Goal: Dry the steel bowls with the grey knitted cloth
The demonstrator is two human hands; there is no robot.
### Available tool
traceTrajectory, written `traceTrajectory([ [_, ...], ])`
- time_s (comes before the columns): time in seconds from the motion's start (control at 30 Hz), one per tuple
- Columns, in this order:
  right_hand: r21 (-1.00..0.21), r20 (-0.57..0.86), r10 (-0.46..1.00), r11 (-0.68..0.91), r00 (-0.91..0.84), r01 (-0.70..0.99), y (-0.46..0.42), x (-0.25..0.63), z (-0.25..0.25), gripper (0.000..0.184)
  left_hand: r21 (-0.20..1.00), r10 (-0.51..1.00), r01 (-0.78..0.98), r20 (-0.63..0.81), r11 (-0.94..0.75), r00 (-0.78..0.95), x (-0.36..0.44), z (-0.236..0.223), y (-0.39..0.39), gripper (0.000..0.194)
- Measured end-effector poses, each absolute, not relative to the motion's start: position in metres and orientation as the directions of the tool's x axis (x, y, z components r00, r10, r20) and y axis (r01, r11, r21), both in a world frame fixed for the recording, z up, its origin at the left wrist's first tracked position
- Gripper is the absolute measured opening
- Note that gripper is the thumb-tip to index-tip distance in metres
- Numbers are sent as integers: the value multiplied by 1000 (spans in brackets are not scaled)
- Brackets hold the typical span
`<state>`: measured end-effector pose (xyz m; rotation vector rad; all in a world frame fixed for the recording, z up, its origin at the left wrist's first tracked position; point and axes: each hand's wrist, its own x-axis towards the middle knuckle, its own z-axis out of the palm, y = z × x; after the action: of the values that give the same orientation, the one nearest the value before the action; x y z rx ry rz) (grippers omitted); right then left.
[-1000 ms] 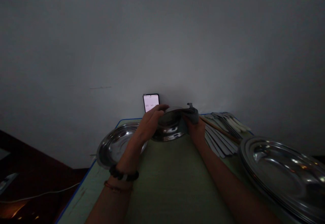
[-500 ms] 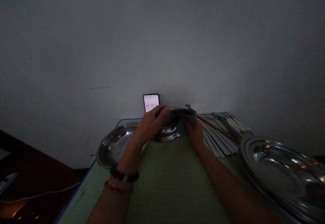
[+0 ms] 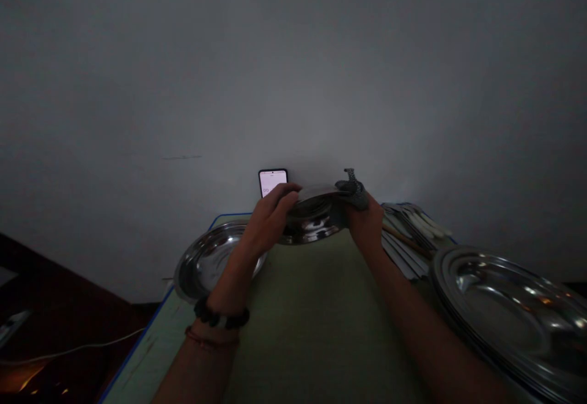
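Between my hands a shiny metal basin (image 3: 312,230) is held up, tilted, above the far part of the table. My left hand (image 3: 270,217) grips its left edge, thumb on the near side and fingers partly hidden behind. At the right edge my right hand (image 3: 367,224) is closed around a grey patterned cloth (image 3: 354,193), which is pressed against the rim. A loose end of the cloth sticks up above the hand. Most of the right fingers are hidden by cloth and basin.
Another metal basin (image 3: 208,263) sits at the table's left. Stacked wide metal basins (image 3: 499,318) stand at the right, beside a wooden stick (image 3: 408,240) and a row of flat utensils (image 3: 424,224). A phone (image 3: 273,183) leans on the wall (image 3: 293,74) behind the green table (image 3: 316,324).
My right hand and the cloth have moved right and slightly up along the basin's edge. The basin has lifted and shifted a little to the right; my left hand still grips it.
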<state>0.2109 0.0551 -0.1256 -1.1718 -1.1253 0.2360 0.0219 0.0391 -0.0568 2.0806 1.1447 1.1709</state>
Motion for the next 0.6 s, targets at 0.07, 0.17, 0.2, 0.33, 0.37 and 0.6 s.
traceTrajectory([
  [0.07,-782,616,647,431,450,451,52,212,-118,26,746,850,409,442,-526,287,22,-55,38,39],
  [0.17,-712,681,618,433,392,553,47,215,-109,21,764,849,378,427,-523,312,22,-53,37,40],
  [0.2,-688,700,613,438,368,579,46,216,-107,21,770,852,376,415,-515,318,21,-53,37,40],
  [0.33,-589,757,617,503,215,632,44,218,-102,26,816,867,331,363,-473,342,23,-55,39,44],
  [0.37,-568,766,618,527,173,632,43,218,-102,29,826,867,317,356,-467,348,24,-57,39,45],
  [0.6,-530,773,629,566,85,632,42,208,-104,31,749,853,427,367,-507,370,32,-61,38,43],
])
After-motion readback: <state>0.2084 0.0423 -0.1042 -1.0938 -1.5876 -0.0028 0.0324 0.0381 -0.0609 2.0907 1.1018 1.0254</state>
